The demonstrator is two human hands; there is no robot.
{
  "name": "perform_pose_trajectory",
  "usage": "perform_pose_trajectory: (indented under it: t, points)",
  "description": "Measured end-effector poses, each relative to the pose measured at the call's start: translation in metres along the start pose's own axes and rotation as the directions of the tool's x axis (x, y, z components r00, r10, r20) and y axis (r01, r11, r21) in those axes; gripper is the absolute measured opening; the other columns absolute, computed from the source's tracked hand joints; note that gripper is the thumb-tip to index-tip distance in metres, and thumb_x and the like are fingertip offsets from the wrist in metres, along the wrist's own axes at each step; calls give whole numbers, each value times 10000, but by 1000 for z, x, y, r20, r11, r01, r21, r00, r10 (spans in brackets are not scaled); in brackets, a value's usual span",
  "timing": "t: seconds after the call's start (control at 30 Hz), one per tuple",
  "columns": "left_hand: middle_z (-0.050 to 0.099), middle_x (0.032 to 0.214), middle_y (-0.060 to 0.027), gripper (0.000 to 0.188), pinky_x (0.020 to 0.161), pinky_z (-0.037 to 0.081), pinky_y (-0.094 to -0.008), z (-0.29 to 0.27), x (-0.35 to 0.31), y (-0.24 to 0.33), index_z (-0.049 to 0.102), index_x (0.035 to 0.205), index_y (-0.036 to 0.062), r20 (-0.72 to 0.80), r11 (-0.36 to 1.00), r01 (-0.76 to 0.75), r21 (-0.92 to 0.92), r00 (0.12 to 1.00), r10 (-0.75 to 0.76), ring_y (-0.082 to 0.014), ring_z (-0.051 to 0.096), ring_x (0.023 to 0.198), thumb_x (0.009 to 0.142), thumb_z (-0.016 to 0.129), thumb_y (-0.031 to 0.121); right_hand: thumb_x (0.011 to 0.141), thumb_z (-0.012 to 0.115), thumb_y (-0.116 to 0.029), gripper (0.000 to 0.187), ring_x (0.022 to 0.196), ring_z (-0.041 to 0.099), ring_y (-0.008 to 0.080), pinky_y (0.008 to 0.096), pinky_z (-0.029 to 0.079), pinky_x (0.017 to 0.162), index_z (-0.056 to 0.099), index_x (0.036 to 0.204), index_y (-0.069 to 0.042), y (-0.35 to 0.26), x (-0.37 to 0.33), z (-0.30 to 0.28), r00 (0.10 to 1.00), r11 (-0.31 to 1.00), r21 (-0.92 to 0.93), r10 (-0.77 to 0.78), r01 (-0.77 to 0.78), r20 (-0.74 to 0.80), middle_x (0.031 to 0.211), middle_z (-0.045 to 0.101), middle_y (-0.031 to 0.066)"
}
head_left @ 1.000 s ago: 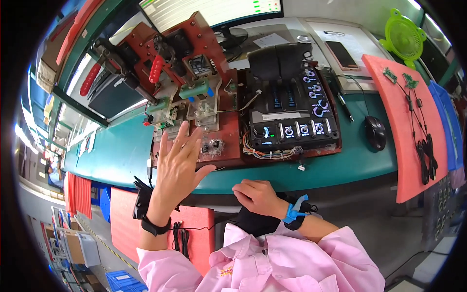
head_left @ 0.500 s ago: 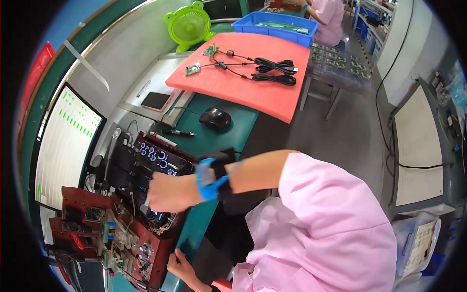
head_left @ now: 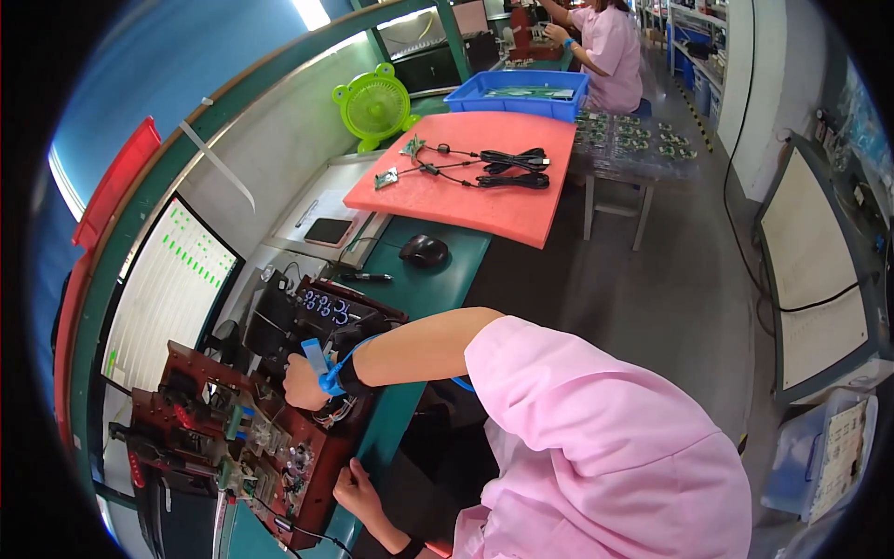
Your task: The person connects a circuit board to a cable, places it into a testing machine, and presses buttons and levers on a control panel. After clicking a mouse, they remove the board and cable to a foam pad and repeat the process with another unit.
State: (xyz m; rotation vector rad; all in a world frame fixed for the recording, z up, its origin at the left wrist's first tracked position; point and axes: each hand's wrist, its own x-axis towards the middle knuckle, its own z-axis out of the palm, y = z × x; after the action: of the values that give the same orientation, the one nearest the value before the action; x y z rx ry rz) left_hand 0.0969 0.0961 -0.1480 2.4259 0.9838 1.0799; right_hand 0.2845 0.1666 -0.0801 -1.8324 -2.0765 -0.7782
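My right hand point(head_left: 305, 382) reaches across to the lower end of a dark test fixture, beside a bundle of thin wires point(head_left: 332, 412). Its fingers curl downward, and whatever they grip is hidden. A blue wrist strap and a black band circle that wrist. On the fixture, a black panel with lit white digit displays point(head_left: 324, 304) shows above the hand. My left hand point(head_left: 358, 494) is curled at the bench edge, closed, next to a red-brown fixture base point(head_left: 312, 480) carrying circuit boards and clamps. Its palm is hidden.
A black mouse point(head_left: 424, 251), a pen point(head_left: 366, 277) and a phone point(head_left: 329, 231) lie beyond the fixture. Coiled black cables point(head_left: 514, 170) with small boards rest on pink foam point(head_left: 466, 210). Behind are a green fan point(head_left: 374, 105), a blue tray point(head_left: 447, 101) and a co-worker point(head_left: 615, 56). A monitor point(head_left: 168, 289) stands left.
The whole view has shifted and tilted. My right hand has moved a little left and down along the fixture, uncovering more of the wires. My left hand stays at the bench edge.
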Motion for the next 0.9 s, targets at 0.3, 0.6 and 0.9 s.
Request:
perform_pose_trajectory:
  t: [0.3, 0.6, 0.9]
  points:
    - [522, 491, -119, 386, 427, 338, -355, -1, 1, 1, 492, 577, -26, -6, 999, -15, -36, 1000, 15, -230, 490, 417, 885, 554, 198, 668, 625, -214, 108, 745, 611, 202, 406, 378, 704, 710, 728, -182, 1, 8, -20, 955, 958, -192, -162, 212, 247, 749, 670, 22]
    - [535, 499, -115, 375, 434, 353, -344, 0, -1, 2, 511, 592, -29, -27, 997, 35, -66, 999, -37, -217, 507, 426, 884, 555, 203, 681, 620, -263, 176, 771, 619, 235, 485, 423, 716, 723, 777, -157, 27, 14, -6, 653, 628, -257, -758, 734, 14, 790, 678, 69]
    - [535, 501, -112, 374, 442, 362, -339, 1, -2, 0, 513, 596, -32, -34, 994, 59, -91, 997, -62, -212, 524, 442, 887, 558, 200, 706, 609, -252, 161, 788, 595, 186, 417, 345, 742, 720, 815, -208, -21, 23, 38, 926, 962, -184, 248, -201, 284, 790, 674, -7]
